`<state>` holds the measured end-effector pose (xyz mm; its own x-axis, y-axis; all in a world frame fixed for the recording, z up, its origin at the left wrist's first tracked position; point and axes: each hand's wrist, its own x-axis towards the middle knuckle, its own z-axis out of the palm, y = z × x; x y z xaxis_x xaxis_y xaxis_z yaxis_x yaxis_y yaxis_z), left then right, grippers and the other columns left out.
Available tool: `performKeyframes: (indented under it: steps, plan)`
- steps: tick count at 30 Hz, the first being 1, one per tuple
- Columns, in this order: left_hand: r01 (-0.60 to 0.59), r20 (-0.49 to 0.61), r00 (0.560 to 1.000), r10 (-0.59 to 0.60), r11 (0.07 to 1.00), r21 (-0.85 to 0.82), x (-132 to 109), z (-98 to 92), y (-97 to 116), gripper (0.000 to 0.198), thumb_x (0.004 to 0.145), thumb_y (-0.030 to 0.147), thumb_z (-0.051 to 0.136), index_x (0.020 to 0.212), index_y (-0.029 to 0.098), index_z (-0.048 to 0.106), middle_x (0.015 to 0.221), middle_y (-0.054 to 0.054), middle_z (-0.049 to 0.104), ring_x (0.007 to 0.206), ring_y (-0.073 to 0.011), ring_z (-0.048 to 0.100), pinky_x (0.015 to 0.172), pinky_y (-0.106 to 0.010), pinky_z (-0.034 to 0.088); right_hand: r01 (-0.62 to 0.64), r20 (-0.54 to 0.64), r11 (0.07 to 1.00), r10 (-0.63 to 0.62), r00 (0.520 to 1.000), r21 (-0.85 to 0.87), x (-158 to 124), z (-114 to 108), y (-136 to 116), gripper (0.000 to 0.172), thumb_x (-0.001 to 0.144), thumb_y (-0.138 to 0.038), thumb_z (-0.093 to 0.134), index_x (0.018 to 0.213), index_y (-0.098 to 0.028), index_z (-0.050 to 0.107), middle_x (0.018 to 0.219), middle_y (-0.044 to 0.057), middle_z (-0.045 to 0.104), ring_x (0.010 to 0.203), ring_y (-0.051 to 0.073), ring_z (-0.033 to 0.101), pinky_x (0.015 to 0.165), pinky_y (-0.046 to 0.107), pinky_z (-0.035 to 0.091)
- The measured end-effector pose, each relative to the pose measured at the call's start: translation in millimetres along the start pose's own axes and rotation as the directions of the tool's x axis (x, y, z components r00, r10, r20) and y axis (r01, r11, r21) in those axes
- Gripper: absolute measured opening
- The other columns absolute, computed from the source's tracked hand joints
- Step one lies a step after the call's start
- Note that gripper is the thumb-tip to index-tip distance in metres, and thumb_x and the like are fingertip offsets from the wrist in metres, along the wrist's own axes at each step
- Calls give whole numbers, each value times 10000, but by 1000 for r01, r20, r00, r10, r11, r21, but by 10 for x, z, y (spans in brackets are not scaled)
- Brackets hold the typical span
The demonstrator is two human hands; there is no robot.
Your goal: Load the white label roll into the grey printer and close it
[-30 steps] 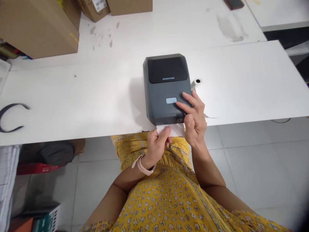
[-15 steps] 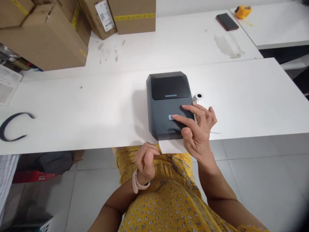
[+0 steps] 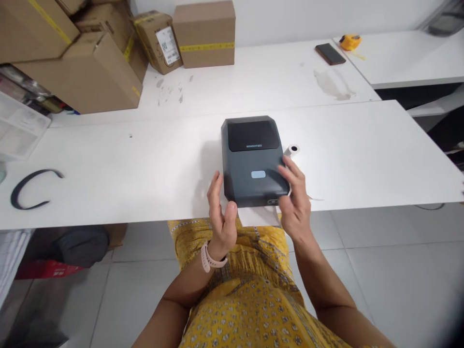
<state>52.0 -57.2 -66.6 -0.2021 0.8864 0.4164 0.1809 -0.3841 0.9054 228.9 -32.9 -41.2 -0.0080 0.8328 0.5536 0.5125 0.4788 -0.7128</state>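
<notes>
A dark grey label printer (image 3: 246, 169) sits on the white table near its front edge, its pale button (image 3: 258, 174) uncovered. White paper (image 3: 257, 217) sticks out from under its front and over the table edge. My left hand (image 3: 222, 217) is at the printer's front left corner, fingers stretched up along the side and thumb apart; whether it touches is unclear. My right hand (image 3: 295, 200) is at the right side, fingertips at the upper right edge and thumb by the front corner, fingers spread. A small white paper roll (image 3: 292, 150) lies just right of the printer.
Several cardboard boxes (image 3: 105, 72) stand at the back left. A black curved band (image 3: 18, 191) and a clear plastic container (image 3: 21, 128) are at the left. A dark phone (image 3: 330, 54) and a yellow tape measure (image 3: 350, 42) lie at the back right.
My right hand has left the button and moved to the printer's right side. My left hand has risen from below the table edge to the front left corner and unfolded. The view has tilted up.
</notes>
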Motion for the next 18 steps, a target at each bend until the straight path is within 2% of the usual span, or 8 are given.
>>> performKeyframes:
  steps: [3,5,10,14,18]
  plan:
    - [-13,61,998,10,999,38,-20,-51,7,567,1083,417,433,1639,323,371,1724,-47,368,1622,-269,293,1346,-486,245,-103,-112,989,114,987,102,-152,8,70,569,1084,-580,287,1601,-387,427,1666,36,466,1584,305,384,1285,632,327]
    - [-20,78,997,16,998,51,-15,-70,11,566,1087,419,423,1643,329,365,1729,-40,363,1629,-263,275,1348,-473,240,-146,-83,984,155,984,97,-211,9,82,579,1083,-604,257,1598,-409,435,1668,12,472,1610,302,340,1305,647,281]
    - [-41,58,998,39,998,37,-12,-39,6,592,1077,459,438,1647,317,363,1733,-46,355,1637,-279,259,1356,-497,205,-153,-1,988,153,988,26,-229,-13,23,669,1048,-698,212,1647,-423,330,1723,1,387,1640,323,266,1316,676,231]
    - [-19,32,999,18,1000,20,-7,-17,14,607,1067,503,436,1634,292,398,1721,-58,376,1634,-290,267,1357,-505,198,-149,-12,989,149,989,8,-219,-19,-13,696,1042,-710,164,1642,-412,351,1711,5,410,1626,334,302,1313,691,228]
    - [-47,24,999,46,997,58,32,-47,24,599,1067,513,414,1618,280,432,1687,-62,438,1614,-293,320,1356,-532,180,-148,-44,988,150,988,41,-228,-3,-15,644,1063,-662,179,1624,-425,387,1696,-18,435,1622,325,315,1325,684,202]
